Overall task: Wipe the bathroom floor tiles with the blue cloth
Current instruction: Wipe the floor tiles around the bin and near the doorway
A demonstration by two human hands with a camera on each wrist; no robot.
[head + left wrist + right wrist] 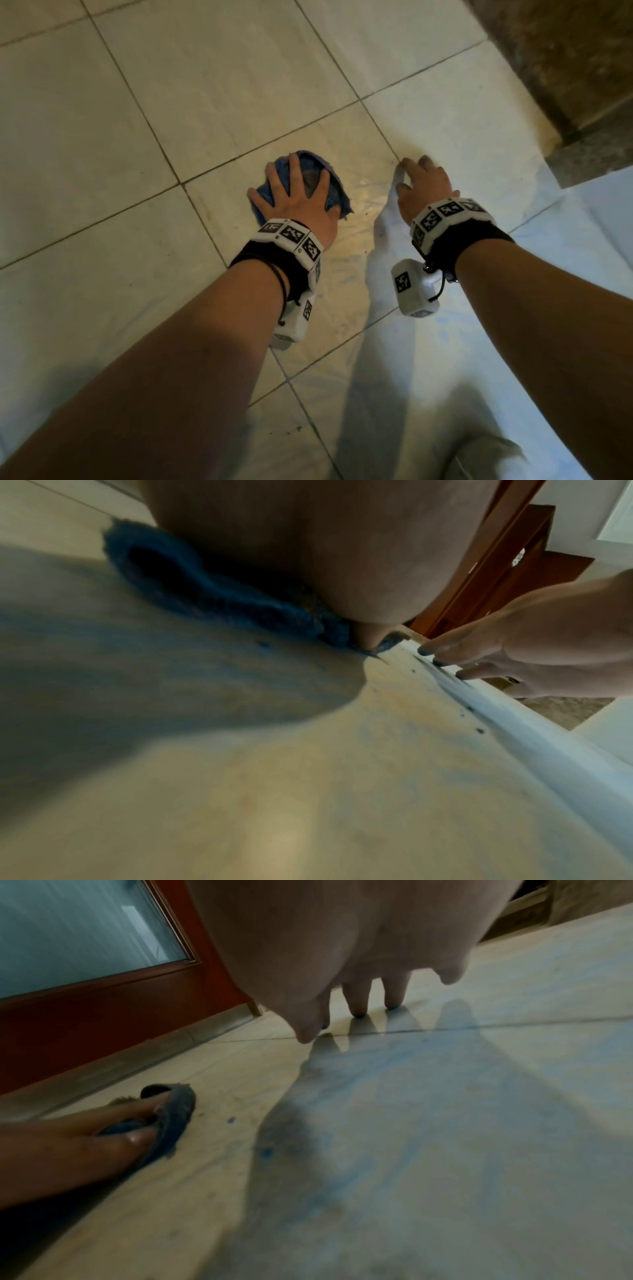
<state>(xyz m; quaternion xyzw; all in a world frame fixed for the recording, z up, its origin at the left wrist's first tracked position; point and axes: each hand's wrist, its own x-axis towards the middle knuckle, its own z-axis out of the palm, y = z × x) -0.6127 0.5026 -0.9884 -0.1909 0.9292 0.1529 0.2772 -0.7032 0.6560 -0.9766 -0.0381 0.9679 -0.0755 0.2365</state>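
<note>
Both hands are down on the pale floor tiles [102, 113]; the left hand [296, 195] lies spread, fingers straight, on top of the bunched blue cloth [334, 186], pressing it against the tile just short of a grout line; the right hand [423, 186] is set beside it, well clear of the cloth, its extended fingertips [358, 1010] touching the floor and holding nothing. Each wrist wears a black band with white marker blocks [294, 240]; a reddish wooden door [113, 1010] with a frosted pane stands at the floor's edge, and small dark specks [479, 730] dot the tile by the right hand.
</note>
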